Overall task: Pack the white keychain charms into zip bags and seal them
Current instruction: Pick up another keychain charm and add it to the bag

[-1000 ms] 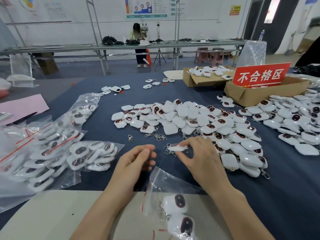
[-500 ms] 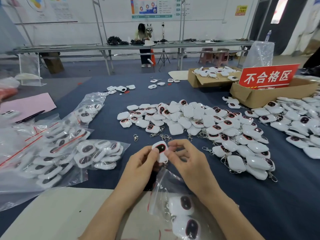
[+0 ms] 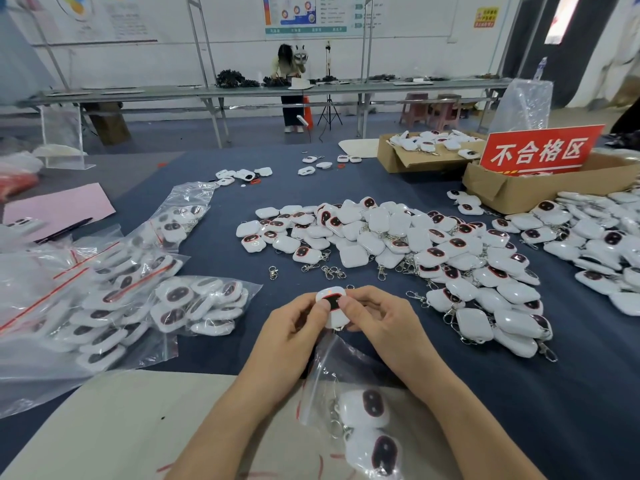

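Both hands meet near the table's [image 3: 588, 393] near edge: the left hand [image 3: 291, 337] and right hand [image 3: 377, 320] pinch one white charm [image 3: 331, 303] with thumbs on its dark face, just above the open zip bag [image 3: 349, 403] holding two charms.

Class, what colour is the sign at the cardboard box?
The sign is red, white lettering; head view.

A single wide-angle camera on the person's head looks forward and down across the table [image 3: 519, 393]. The left hand [image 3: 291, 337] and right hand [image 3: 384, 327] lie close below it; the far wall [image 3: 235, 46] runs along the top edge.
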Demonstrator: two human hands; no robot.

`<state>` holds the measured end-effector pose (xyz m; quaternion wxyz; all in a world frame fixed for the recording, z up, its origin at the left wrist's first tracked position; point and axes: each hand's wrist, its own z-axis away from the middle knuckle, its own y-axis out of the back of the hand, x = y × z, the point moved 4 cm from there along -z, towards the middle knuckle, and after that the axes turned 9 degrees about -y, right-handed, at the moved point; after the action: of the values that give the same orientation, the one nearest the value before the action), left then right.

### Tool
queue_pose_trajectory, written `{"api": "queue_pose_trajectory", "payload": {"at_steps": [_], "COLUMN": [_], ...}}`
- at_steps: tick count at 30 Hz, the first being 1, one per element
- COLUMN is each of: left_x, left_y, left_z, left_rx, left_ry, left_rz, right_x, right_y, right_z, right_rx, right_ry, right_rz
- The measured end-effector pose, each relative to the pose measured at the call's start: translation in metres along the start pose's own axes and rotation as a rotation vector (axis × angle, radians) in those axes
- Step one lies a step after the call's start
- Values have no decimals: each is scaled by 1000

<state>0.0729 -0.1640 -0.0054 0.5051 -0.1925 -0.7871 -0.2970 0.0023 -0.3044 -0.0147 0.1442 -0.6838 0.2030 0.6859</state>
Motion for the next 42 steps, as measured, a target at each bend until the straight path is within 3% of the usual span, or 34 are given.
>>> {"api": "queue_pose_trajectory", "payload": {"at_steps": [29,34,39,42], "left_x": [-12,-8,-1,2], "left_y": [-2,1,1,-1], "left_z": [1,-1,1,2], "left_rx": [-10,56,47,48], "left_ry": [-10,0,-38,-91], "left_rz": [1,142,225,126], "right_x": [0,-6,-8,-12], "right_y": [0,-2,0,-2], "right_z": [1,4,7,14], "right_rx": [-21,-68,82,216], "right_ry": [14,42,112,293], "right_rz": [43,17,79,385]}}
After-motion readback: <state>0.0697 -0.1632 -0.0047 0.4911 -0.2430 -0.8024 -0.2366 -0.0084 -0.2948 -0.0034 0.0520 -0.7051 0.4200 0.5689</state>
